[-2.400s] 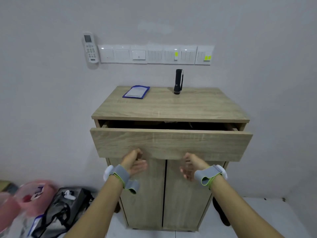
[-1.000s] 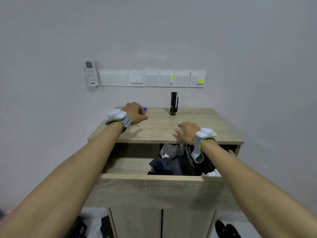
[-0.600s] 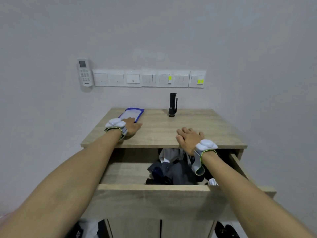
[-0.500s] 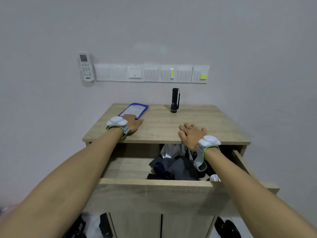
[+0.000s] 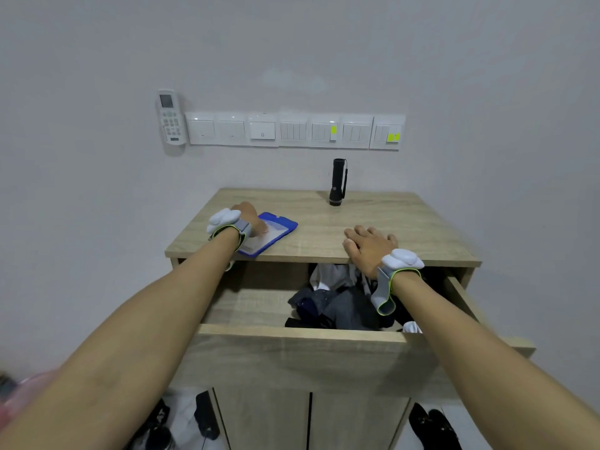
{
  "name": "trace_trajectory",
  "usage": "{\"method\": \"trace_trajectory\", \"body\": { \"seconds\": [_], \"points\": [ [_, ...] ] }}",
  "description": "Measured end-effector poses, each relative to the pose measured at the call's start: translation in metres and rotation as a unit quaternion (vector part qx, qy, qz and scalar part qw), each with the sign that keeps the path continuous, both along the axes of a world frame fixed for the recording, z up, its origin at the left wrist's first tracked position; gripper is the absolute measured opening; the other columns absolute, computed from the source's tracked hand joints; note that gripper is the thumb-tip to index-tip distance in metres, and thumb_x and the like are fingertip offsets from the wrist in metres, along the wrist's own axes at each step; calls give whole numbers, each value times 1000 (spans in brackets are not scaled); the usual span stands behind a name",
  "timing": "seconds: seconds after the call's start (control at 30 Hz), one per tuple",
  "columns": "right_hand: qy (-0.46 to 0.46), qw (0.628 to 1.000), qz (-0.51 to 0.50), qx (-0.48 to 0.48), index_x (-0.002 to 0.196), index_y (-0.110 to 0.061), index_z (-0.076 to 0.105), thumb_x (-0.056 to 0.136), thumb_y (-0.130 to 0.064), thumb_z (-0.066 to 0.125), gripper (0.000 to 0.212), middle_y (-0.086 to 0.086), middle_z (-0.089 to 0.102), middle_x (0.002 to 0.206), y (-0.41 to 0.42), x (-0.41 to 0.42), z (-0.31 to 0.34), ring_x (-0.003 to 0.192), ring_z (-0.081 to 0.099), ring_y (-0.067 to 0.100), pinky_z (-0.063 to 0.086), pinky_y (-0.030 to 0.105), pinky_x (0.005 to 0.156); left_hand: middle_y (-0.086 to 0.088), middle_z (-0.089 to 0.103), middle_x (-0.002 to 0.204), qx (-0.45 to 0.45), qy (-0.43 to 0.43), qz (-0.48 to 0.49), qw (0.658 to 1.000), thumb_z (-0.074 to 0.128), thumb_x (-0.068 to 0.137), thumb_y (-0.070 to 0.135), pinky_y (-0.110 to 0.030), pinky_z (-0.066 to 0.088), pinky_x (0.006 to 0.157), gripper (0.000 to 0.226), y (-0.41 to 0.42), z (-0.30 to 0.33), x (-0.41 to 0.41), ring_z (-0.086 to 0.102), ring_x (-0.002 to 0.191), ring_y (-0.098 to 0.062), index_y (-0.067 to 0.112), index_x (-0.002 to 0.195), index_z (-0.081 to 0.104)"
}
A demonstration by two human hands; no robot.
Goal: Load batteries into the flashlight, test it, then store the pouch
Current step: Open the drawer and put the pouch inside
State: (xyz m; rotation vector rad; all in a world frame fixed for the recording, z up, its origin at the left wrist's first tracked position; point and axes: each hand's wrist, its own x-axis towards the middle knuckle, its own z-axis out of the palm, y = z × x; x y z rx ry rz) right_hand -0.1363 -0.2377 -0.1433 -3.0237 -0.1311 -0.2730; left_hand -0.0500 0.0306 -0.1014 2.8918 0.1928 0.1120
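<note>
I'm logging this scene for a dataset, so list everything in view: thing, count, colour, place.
flashlight: 1, black, upright at the back of the cabinet top
pouch: 1, blue-edged with a clear face, front left of the cabinet top
cabinet: 1, light wood, against the wall
drawer: 1, light wood, pulled open under the top
clothes: a pile, grey, dark and white, in the drawer
switches: a row of 7 plates, white, two with yellow stickers, on the wall
remote: 1, white, on the wall left of the switches
shoes: dark, on the floor, count unclear
left hand: on the pouch, white wrist device
right hand: flat on the cabinet's front edge, white wrist device
</note>
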Motion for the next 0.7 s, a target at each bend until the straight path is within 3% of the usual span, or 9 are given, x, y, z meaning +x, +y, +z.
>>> {"method": "trace_trajectory", "body": {
  "seconds": [0.17, 0.3, 0.4, 0.47, 0.53, 0.6, 0.67, 0.7],
  "points": [
    [-2, 1000, -2, 8, 133, -25, 41, 99, -41, 17, 45, -1, 43, 140, 0, -1, -1, 127, 39, 24, 27, 50, 100, -4, 53, 70, 13, 8, 1, 1000, 62, 84, 46, -28, 40, 66, 40, 1, 2, -11, 55, 75, -24, 10, 72, 51],
    [0, 1000, 0, 8, 135, -26, 40, 99, -41, 17, 46, -2, 42, 142, 0, -2, -1, 128, 39, 24, 26, 49, 100, -7, 58, 96, 0, 53, 8, 999, 63, 82, 52, -33, 42, 72, 45, 1, 9, -15, 53, 93, -26, 10, 96, 57],
    [-4, 1000, -1, 9, 134, -26, 40, 99, -42, 17, 45, -2, 41, 143, 0, -2, -1, 129, 38, 24, 27, 49, 100, -6, 62, 102, -28, 73, -1, 997, 69, 77, 53, -32, 43, 80, 50, 5, 11, -15, 56, 98, -26, 9, 100, 61],
    [-4, 1000, 0, 8, 134, -25, 41, 99, -42, 17, 45, -2, 42, 142, 1, -2, 0, 128, 39, 23, 27, 49, 100, -8, 66, 100, -80, 65, -2, 995, 75, 71, 51, -34, 47, 84, 52, 9, 9, -11, 61, 97, -28, 7, 98, 65],
    [-1, 1000, -3, 7, 136, -25, 40, 99, -42, 17, 46, -2, 40, 145, 1, -3, 0, 130, 38, 24, 26, 48, 101, -12, 68, 110, -144, 57, -20, 988, 72, 80, 40, -36, 48, 89, 44, 10, 8, -6, 62, 103, -31, 5, 106, 68],
    [1, 1000, -6, 9, 138, -26, 39, 99, -42, 17, 47, -2, 39, 146, 1, -3, 0, 132, 36, 24, 25, 49, 102, -12, 66, 112, -281, 71, -33, 957, 63, 92, 21, -37, 49, 92, 26, 8, 12, -12, 62, 101, -30, 4, 110, 68],
    [0, 1000, -6, 10, 136, -27, 39, 99, -42, 17, 46, -2, 40, 145, 0, -3, 0, 131, 37, 23, 25, 50, 103, -9, 64, 100, -477, 108, -46, 871, 56, 95, 9, -39, 53, 78, 14, 6, 21, -28, 60, 85, -24, 5, 100, 68],
    [1, 1000, -5, 11, 136, -27, 40, 99, -42, 17, 46, -3, 41, 144, -1, -2, 1, 131, 37, 23, 25, 50, 102, -7, 64, 96, -526, 134, -67, 837, 54, 96, 7, -36, 52, 72, 13, 6, 25, -37, 59, 82, -21, 8, 96, 67]
  ]
}}
